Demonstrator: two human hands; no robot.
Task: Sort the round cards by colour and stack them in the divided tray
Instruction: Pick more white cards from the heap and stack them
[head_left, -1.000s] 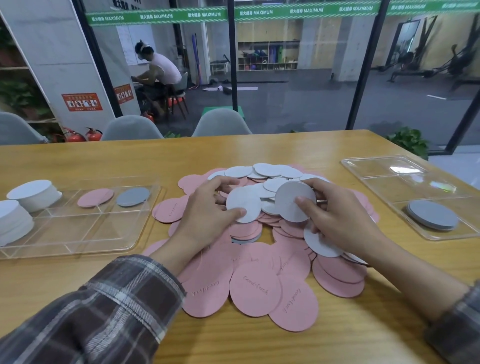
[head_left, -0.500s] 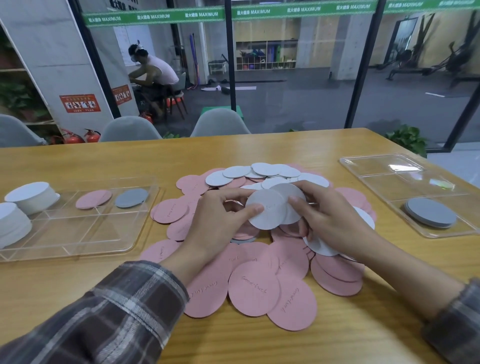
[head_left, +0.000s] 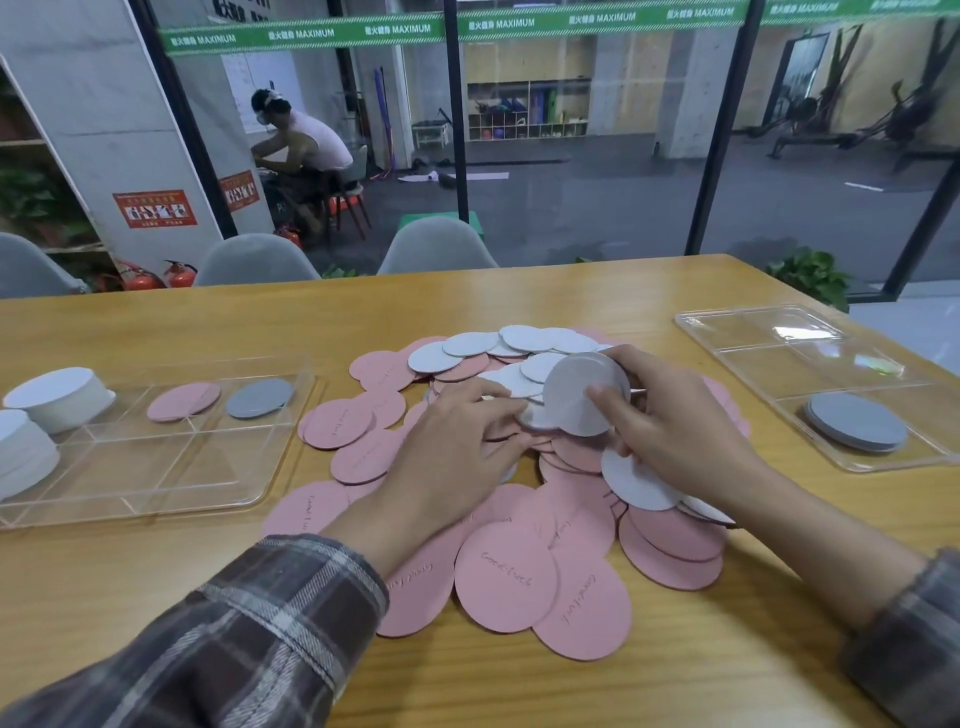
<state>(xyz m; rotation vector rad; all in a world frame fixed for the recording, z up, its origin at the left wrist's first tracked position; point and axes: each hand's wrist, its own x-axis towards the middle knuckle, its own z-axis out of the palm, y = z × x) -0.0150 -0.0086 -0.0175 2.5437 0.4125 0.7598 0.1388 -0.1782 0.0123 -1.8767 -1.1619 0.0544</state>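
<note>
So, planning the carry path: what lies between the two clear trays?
Head view: the pile of pink and white cards, with the left hand and right hand over it.

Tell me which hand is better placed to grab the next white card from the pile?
Probably the left hand: its fingertips rest on white cards in the pile, while the right hand grips a raised white card.

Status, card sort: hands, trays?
Right hand grips white cards, tilted up over the pile. Left hand at a loose white card, grip unclear. Pile mostly pink, unsorted. Left tray, right tray unobstructed.
</note>
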